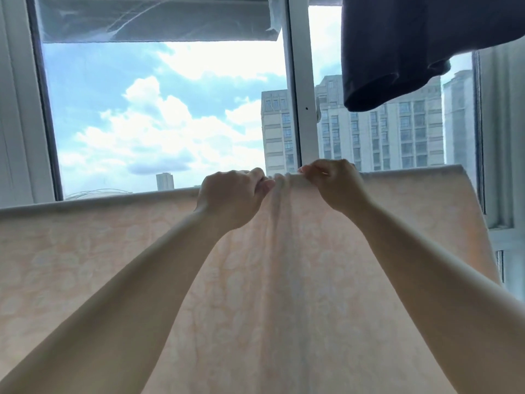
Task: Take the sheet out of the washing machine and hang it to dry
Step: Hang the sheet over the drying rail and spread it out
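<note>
A pale peach sheet (93, 251) with a faint floral pattern hangs spread across the lower half of the view, its top edge folded over a line or rod that the cloth hides. My left hand (230, 199) and my right hand (333, 186) are both raised to that top edge near the middle. Each one pinches the cloth with curled fingers, and the two hands are a short gap apart. Between them the sheet is bunched into small vertical folds. No washing machine is in view.
A dark navy garment (412, 52) hangs at the top right, above the sheet's right end. Behind the sheet is a large window with a white frame (301, 95), tall buildings and sky outside. A white curtain (17, 109) hangs at the far left.
</note>
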